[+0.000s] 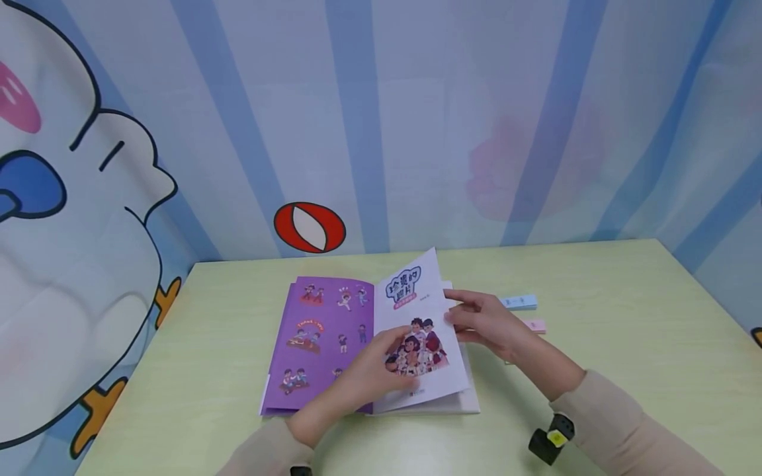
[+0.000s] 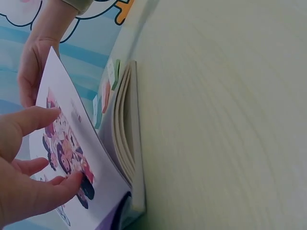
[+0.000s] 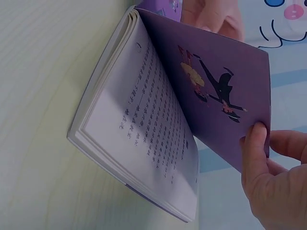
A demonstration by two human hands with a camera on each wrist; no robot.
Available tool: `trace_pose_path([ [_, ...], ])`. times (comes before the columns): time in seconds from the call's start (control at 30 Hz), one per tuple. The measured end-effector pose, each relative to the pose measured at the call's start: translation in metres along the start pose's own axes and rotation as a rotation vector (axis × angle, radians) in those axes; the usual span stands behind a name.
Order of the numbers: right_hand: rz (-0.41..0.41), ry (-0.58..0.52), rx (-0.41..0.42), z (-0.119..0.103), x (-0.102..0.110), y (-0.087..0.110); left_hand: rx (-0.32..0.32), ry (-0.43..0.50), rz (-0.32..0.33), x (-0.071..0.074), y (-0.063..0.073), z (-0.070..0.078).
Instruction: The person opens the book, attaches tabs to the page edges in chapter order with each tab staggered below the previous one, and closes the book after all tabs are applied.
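Note:
A book lies spread on the table, its purple left-hand page (image 1: 315,337) printed with small cartoon figures. The white title page (image 1: 395,317), with Chinese lettering and a group drawing, is lifted at its right side. My right hand (image 1: 488,324) pinches that page's outer edge; in the right wrist view its purple back (image 3: 211,86) shows, above a page of printed text (image 3: 144,115). My left hand (image 1: 378,363) rests on the front of the title page, thumb and fingers spread and touching it in the left wrist view.
Right of the book, partly behind my right hand, lie small blue (image 1: 520,303) and pink (image 1: 536,326) blocks; the left wrist view adds a green one (image 2: 116,74). A striped blue curtain (image 1: 411,132) with cartoon drawings hangs behind the pale table (image 1: 631,330).

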State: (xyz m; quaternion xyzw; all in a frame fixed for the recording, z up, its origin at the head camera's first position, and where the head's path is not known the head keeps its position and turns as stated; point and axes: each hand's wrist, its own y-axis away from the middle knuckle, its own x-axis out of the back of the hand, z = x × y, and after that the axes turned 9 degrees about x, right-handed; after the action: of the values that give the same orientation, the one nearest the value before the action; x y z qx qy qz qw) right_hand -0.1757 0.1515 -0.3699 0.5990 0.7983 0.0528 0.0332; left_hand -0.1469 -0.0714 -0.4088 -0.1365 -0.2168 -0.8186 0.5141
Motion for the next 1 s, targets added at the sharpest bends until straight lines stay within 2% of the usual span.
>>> trace_pose_path([
  [0.13,-0.002,-0.016,0.004,-0.001,-0.002,-0.001,0.012,0.044,0.007,-0.002,-0.003,0.008],
  [0.43,-0.029,-0.039,0.021,-0.006,-0.006,-0.001,0.024,0.054,-0.004,-0.001,-0.006,0.030],
  [0.73,-0.036,-0.067,0.035,-0.010,-0.011,-0.002,0.124,0.162,0.036,0.001,-0.009,0.048],
  [1.0,-0.061,-0.079,0.080,-0.013,-0.020,-0.005,0.148,0.216,0.044,0.008,-0.010,0.059],
])
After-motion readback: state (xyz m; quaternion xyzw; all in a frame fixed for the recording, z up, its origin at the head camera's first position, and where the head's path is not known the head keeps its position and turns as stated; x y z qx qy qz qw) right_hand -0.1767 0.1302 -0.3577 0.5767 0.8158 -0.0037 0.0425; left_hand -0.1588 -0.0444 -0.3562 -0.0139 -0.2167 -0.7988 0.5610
